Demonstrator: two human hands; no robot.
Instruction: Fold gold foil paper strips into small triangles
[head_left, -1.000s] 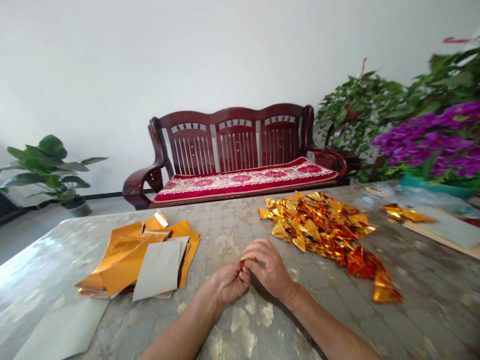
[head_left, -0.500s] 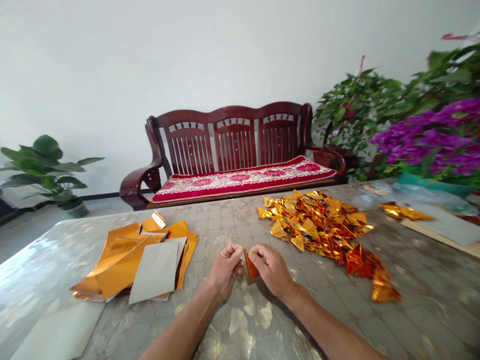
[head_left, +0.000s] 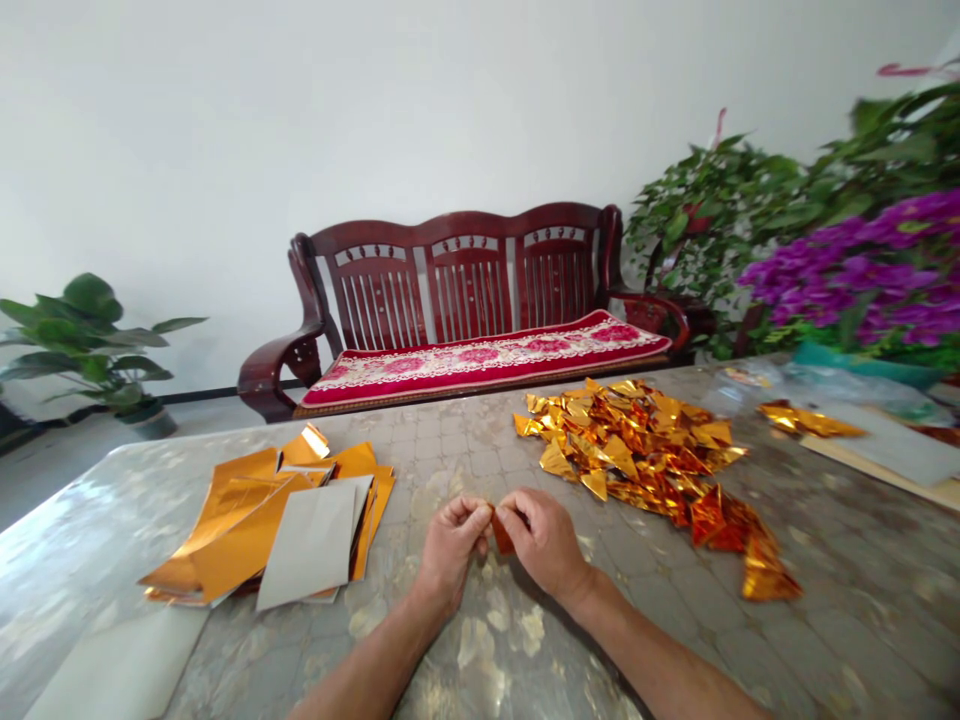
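Between my two hands is a small folded piece of gold-orange foil paper (head_left: 502,536), partly hidden by the fingers. My left hand (head_left: 454,545) pinches its upper left edge between thumb and fingers. On the other side, my right hand (head_left: 546,540) is closed on it, thumb in front. To the left lies a loose stack of gold foil sheets (head_left: 236,510), with a sheet turned grey side up (head_left: 315,540) on top. At the right is a heap of folded gold foil pieces (head_left: 630,445), trailing toward the near right.
The patterned table (head_left: 480,660) stretches beneath both arms. A pale sheet (head_left: 120,665) lies at its near left. Plastic wrapping (head_left: 862,390), a board (head_left: 892,465) and purple flowers (head_left: 862,270) are at the right. A wooden bench (head_left: 465,270) stands behind the table.
My left thumb has moved closer to the right hand, over the foil paper's upper edge. Less of the foil piece shows now. The stack and the heap look unchanged.
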